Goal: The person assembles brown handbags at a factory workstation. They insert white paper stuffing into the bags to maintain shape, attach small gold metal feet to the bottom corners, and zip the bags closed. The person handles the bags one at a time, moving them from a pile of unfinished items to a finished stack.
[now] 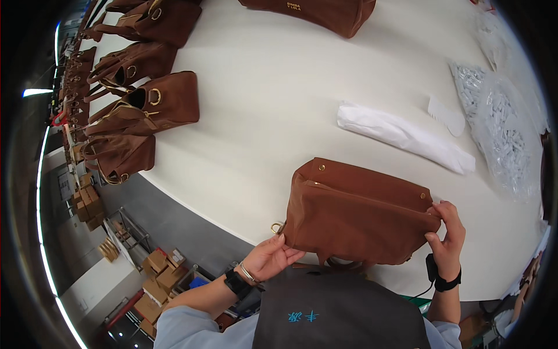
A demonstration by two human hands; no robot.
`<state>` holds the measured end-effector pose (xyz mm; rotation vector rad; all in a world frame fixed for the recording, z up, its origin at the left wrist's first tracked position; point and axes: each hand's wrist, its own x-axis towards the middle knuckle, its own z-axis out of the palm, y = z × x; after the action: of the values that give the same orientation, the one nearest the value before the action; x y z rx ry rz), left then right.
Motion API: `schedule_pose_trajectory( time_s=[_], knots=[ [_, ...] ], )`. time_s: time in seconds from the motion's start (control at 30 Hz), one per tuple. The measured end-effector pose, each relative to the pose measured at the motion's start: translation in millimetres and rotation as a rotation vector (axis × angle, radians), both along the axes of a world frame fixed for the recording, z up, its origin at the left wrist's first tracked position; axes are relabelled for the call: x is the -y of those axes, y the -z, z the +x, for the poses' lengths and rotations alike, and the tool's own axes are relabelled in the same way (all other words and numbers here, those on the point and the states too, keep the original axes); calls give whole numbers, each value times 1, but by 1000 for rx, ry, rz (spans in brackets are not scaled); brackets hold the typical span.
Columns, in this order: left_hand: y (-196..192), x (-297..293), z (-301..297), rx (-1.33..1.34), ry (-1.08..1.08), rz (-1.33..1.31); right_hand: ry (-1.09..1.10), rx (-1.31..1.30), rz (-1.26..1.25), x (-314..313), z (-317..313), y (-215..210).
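Observation:
A brown handbag (360, 215) lies tilted at the near edge of the table, with its flat panel and two brass studs on the far side. Its handles hang toward me, partly hidden below the body. My left hand (270, 256) is closed on the near left corner, thumb against the side just below a brass ring (277, 228). At the right end, my right hand (447, 235) pinches the edge between thumb and fingers.
On the white table (256, 128), a white paper-wrapped roll (404, 136) lies beyond the bag. Farther right are a white toothed card (446, 116) and a clear plastic bag (503, 128) of small pale pieces. Several brown handbags (168, 104) stand at left; another (325, 13) is at the far edge.

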<state>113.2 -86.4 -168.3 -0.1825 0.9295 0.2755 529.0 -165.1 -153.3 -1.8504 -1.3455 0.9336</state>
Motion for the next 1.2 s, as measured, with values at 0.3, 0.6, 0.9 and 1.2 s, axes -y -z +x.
schedule_pose_trajectory(
  time_s=[0.3,0.6,0.9,1.2],
  knots=[
    [10,6,-7,-42,31,92,120,-121,-33,-5,-8,-2],
    [23,12,-29,-10,55,99,113,38,25,2,-22,-2],
    [19,20,-24,18,-13,102,168,-58,35,5,-32,5],
    [18,19,-23,-122,-6,118,226,-13,89,13,-38,-6]
  ],
)
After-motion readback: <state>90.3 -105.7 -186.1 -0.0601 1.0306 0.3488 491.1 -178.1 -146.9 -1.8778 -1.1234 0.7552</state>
